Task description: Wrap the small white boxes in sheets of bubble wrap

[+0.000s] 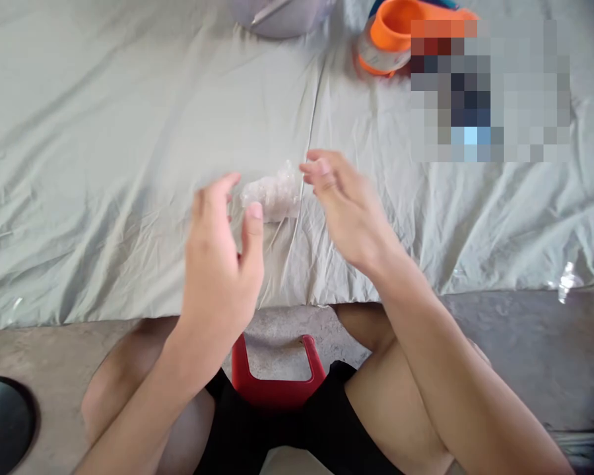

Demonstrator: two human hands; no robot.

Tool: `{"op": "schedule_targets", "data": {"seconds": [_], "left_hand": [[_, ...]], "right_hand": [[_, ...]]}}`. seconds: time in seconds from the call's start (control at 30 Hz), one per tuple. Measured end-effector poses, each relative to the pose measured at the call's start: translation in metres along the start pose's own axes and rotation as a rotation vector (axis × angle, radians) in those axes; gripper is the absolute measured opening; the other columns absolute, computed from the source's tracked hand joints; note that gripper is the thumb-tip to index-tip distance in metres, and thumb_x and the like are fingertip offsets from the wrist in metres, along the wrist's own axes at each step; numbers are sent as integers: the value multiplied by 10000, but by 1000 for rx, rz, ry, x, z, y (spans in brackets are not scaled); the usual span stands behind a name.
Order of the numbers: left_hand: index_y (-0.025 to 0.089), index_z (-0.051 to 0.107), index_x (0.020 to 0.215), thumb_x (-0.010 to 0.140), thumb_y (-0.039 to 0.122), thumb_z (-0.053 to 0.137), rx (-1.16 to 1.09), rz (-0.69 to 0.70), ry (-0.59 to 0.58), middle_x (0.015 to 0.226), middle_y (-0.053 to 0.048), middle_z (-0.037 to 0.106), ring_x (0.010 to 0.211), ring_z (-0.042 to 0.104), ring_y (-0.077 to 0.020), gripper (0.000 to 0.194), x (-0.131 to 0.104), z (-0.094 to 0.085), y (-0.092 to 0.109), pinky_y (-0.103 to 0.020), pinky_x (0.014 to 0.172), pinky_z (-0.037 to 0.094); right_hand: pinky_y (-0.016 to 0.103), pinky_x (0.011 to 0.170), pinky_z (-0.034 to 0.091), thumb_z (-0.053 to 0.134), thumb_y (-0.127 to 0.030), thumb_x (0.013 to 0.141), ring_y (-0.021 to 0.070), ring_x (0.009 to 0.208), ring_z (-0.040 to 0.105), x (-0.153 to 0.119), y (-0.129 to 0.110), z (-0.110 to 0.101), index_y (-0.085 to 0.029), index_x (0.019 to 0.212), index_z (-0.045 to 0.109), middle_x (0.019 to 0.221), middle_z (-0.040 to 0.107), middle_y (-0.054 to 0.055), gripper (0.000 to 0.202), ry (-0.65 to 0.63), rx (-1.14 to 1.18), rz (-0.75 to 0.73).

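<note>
Head cam, looking down over both knees. Person sits on a low red stool [273,379] at the edge of a pale grey sheet [103,165] spread flat on the concrete floor [525,343].

Left hand [222,264]: raised above sheet, fingers loosely curled, thumb and index spread apart, nothing gripped. Palm faces inward twd the other hand.

Right hand [344,201]: also lifted, fingers extended and slightly bent, tips pointing left. Empty as far as visible; motion blur on fingertips so a thin film pinched there can't be ruled out.

Between the two hands, slightly beyond them: a small crumpled wad of clear plastic [273,194]. Lies on the sheet right beside a long crease. Neither hand clearly touches it; left thumb tip is just beside its near edge, right fingertips near its upper right corner. Both palms face it from either side, so it sits centred in reach.

Other items, far edge of sheet, well apart from hands:
- orange roll of tape [391,36], w/ clear tape wound on it.
- grey rounded thing [282,16] at top edge, cut off by frame; can't ID.
- pixelated block right of the tape, contents unreadable.

Dark round object [2,422] on floor at lower left, partly out of frame. Small shiny scrap [567,280] at sheet's right edge, prob. more clear plastic.
</note>
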State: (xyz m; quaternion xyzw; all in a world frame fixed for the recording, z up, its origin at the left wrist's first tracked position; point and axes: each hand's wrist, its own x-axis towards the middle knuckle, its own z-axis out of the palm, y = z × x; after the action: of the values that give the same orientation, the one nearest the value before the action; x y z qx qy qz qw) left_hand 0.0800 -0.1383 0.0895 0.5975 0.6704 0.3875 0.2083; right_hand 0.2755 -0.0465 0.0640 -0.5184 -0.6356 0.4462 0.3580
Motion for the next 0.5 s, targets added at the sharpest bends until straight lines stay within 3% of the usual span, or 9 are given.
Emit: {"op": "schedule_targets", "data": {"seconds": [0.1, 0.2, 0.27, 0.37, 0.5], "left_hand": [[306, 482, 1691, 1205, 592, 537, -35, -57, -69, 1785, -175, 531, 1680, 532, -401, 566, 0, 27, -20, -670, 1334, 521], [358, 451, 1714, 1176, 620, 602, -118, -6, -70, 1830, -128, 504, 1702, 521, -386, 618, 7, 39, -38, -640, 1373, 494], [362, 477, 1690, 1153, 560, 667, -122, -20, -84, 1759, -121, 595, 1638, 598, -370, 604, 14, 43, -45, -619, 1337, 544], [338, 594, 1569, 1112, 391, 734, -79, -43, -89, 1563, -112, 745, 1448, 736, -349, 482, 22, 45, -48, -592, 1228, 635], [300, 661, 1426, 1055, 173, 710, -35, 106, -74, 1532, -93, 753, 1472, 716, -323, 395, 27, 44, -47, -554, 1225, 636]], "right_hand": [[581, 1194, 590, 541, -832, 1132, 336, 1298, 738, 7, 11, 17, -274, 1275, 751, 1198, 774, 86, 613, -88, 12, 36], [541, 1171, 609, 690, -722, 1098, 318, 1296, 748, 10, 14, 24, -256, 1337, 735, 1272, 805, 100, 526, -97, 73, 15], [538, 1175, 608, 788, -593, 1051, 305, 1296, 755, 13, 16, 26, -264, 1416, 700, 1329, 823, 99, 499, -89, 99, -14], [539, 1164, 605, 785, -393, 1017, 287, 1300, 761, 16, 18, 29, -286, 1461, 675, 1327, 847, 72, 470, -56, 117, -103], [500, 1107, 620, 736, -216, 982, 258, 1258, 768, 14, 17, 32, -312, 1460, 690, 1267, 860, 37, 489, 20, 64, -194]]}}
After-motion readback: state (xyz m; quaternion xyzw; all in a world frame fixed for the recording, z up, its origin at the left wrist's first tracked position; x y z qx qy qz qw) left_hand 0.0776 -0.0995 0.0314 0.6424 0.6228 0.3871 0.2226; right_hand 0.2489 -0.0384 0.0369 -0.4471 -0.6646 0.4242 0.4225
